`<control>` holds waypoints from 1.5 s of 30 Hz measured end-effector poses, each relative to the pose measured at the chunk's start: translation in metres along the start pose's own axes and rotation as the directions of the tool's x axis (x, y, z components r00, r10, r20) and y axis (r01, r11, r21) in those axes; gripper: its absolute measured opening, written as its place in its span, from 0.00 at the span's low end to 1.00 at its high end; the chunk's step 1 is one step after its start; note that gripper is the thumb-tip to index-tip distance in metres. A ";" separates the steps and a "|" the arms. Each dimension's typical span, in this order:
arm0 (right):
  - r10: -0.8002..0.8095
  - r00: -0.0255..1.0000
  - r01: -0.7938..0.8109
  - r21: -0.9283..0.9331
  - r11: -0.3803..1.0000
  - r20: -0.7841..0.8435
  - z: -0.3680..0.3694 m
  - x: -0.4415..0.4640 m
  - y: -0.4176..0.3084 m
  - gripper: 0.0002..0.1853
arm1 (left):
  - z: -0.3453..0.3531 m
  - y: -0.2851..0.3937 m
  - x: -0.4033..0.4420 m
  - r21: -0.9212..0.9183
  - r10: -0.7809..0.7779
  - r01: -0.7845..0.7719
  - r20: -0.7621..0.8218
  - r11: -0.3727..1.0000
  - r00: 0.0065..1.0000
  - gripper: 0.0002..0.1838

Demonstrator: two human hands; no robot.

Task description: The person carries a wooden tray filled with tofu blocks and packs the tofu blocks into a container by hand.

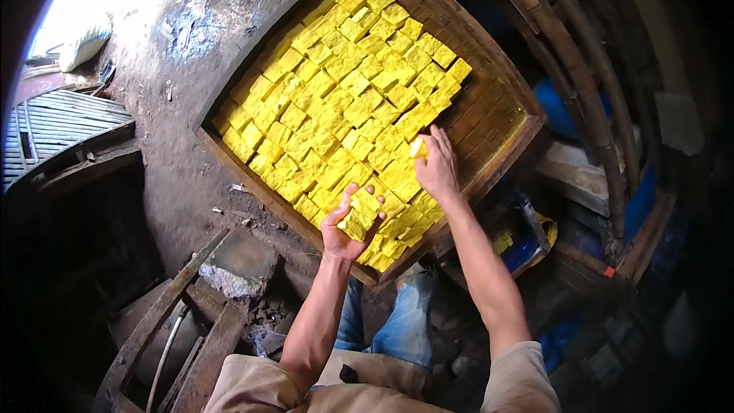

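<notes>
Rows of yellow tofu blocks [336, 99] cover most of a wooden tray [256, 183] in front of me. My left hand [336, 239], palm up above the tray's near edge, is closed around a few tofu pieces [361, 214]. Farther right, my right hand [438, 172] reaches over the tofu at the border of the filled area. Its thumb and fingers pinch a paler-looking tofu block [417, 147], which is partly hidden by the hand. Whether that block touches the row below it, I cannot tell.
The tray's bare brown slatted bottom [489, 118] shows along its right side. Curved bamboo poles [573, 53] stand at the right, near a container with blue inside [524, 248]. A wooden frame [206, 344] is at lower left, and a slatted rack [65, 130] lies farther left.
</notes>
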State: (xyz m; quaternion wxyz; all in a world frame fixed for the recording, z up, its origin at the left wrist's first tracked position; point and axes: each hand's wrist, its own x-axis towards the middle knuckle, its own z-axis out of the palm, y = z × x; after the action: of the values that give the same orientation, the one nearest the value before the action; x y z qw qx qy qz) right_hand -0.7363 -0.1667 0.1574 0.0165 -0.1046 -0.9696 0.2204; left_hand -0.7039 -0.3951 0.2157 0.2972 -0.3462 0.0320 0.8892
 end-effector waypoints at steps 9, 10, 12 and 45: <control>0.254 0.908 -0.395 0.482 0.782 0.332 -0.046 -0.004 -0.007 0.22 | -0.007 0.002 -0.005 -0.042 -0.005 0.010 0.108 0.999 0.994 0.24; 0.235 0.905 -0.377 0.412 0.829 0.356 -0.047 -0.007 -0.012 0.23 | -0.006 0.001 -0.003 -0.045 -0.003 0.007 0.103 0.999 0.995 0.24; 0.310 0.827 -0.426 0.161 0.890 0.469 -0.038 -0.017 -0.017 0.23 | -0.008 -0.001 0.000 -0.057 -0.012 0.018 0.115 0.998 0.993 0.26; 0.049 0.989 -0.070 0.149 0.986 0.141 -0.017 -0.003 -0.067 0.27 | -0.016 0.021 0.030 -0.179 0.140 -0.141 -0.018 0.974 0.990 0.29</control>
State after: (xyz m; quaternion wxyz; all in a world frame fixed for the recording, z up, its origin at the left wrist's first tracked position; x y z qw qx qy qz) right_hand -0.7449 -0.2189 0.2018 -0.0486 -0.1166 -0.9450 0.3015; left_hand -0.7234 -0.4009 0.1817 0.2010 -0.3710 -0.0231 0.9063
